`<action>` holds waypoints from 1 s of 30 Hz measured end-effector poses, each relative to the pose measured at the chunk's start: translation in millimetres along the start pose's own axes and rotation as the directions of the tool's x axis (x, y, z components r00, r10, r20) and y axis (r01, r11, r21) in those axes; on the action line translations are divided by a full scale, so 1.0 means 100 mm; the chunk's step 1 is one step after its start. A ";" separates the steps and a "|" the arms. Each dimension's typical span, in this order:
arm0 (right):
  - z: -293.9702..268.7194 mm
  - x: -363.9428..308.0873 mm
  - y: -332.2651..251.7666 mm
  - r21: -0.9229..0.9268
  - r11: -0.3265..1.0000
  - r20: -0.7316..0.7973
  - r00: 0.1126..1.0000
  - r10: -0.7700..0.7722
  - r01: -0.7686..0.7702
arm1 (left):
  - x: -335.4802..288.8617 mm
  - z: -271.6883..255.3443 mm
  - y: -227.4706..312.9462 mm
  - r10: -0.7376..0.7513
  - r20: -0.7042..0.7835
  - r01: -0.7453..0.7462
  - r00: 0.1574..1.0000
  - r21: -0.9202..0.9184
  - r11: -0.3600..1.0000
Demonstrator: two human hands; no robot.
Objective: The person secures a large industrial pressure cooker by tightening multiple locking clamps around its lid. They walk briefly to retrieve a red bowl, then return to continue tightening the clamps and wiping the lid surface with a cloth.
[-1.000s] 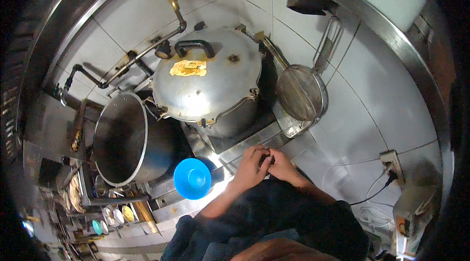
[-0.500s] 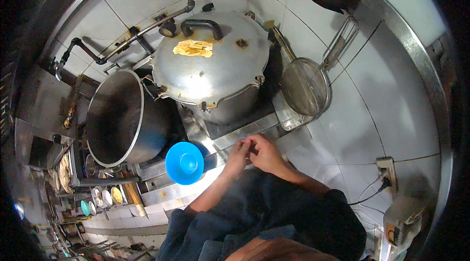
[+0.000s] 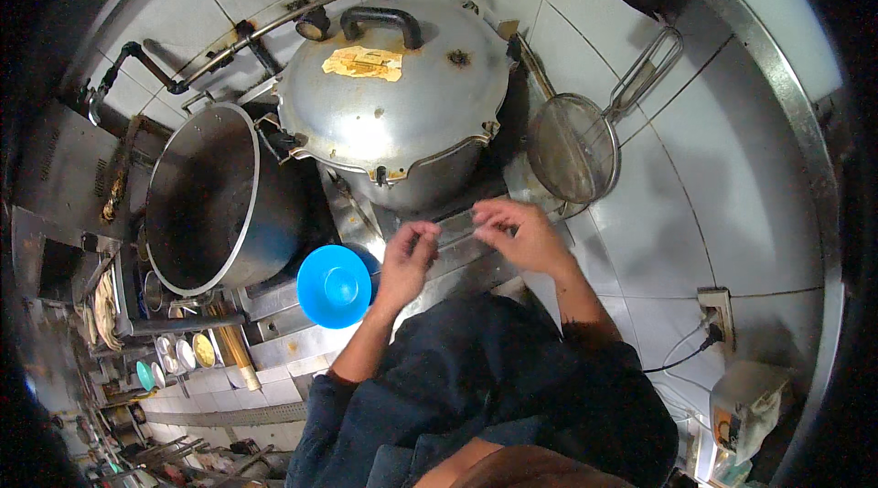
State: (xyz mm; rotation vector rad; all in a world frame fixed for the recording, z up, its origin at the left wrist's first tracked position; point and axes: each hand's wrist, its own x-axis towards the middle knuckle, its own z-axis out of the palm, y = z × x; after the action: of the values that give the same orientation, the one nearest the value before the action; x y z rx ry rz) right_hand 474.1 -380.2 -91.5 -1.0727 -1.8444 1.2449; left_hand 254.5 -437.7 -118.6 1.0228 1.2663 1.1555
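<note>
My left hand (image 3: 408, 261) hovers over the steel stove edge (image 3: 445, 261), right of the blue bowl (image 3: 335, 287). Its fingers are curled in and pressed together; whatever they may hold is too small or blurred to make out. My right hand (image 3: 523, 236) is raised in front of the big pot, its thumb and fingers bent with a gap between their tips and nothing visible in them. A space separates the two hands. The bowl looks empty. Behind my hands stands a large metal pot with a domed lid (image 3: 366, 127) and black handle.
A deep open pot (image 3: 261, 241) stands tilted in view at the left. Round strainers (image 3: 574, 154) hang against the tiled wall at right. A gas pipe (image 3: 283, 21) runs along the back wall. Small seasoning containers (image 3: 203, 351) sit lower left; a plugged socket (image 3: 716, 319) is at right.
My hands were together with fingertips touching; now they have come apart, the left moving left and the right moving up and right. The view has shifted slightly.
</note>
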 end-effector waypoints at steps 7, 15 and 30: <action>-0.14 0.09 -0.11 0.046 0.998 -0.090 0.995 0.037 -0.033 | 0.12 -0.21 0.50 0.254 -0.193 -0.245 0.948 0.069 0.967; -0.06 0.07 -0.12 -0.036 0.996 0.026 0.996 0.082 -0.081 | 0.37 -0.25 0.88 0.684 -0.230 -0.532 0.692 0.478 0.699; -0.03 0.05 -0.10 -0.088 0.992 0.030 0.996 0.087 -0.084 | 1.32 -0.21 1.35 0.936 0.000 -0.753 0.352 0.594 0.283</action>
State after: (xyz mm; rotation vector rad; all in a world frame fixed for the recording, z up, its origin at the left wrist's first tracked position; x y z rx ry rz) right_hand 471.8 -377.1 -80.9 -1.1963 -1.9112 1.2485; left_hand 218.5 -287.4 -7.4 2.1910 1.3112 1.9823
